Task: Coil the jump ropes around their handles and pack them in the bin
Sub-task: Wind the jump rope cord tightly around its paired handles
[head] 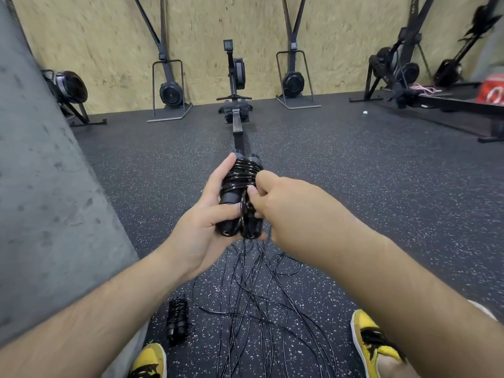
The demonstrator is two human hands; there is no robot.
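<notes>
My left hand grips a pair of black jump rope handles held side by side, with glossy black rope wound around their upper half. My right hand pinches a loop of that rope against the handles' right side. Below my hands, a tangle of loose black ropes spreads over the speckled floor. A coiled jump rope bundle lies on the floor by my left foot. No bin is in view.
A grey concrete pillar rises close on the left. A rowing machine stretches straight ahead, with ski machines along the wooden wall and more rowers at the right. My yellow shoes frame the ropes.
</notes>
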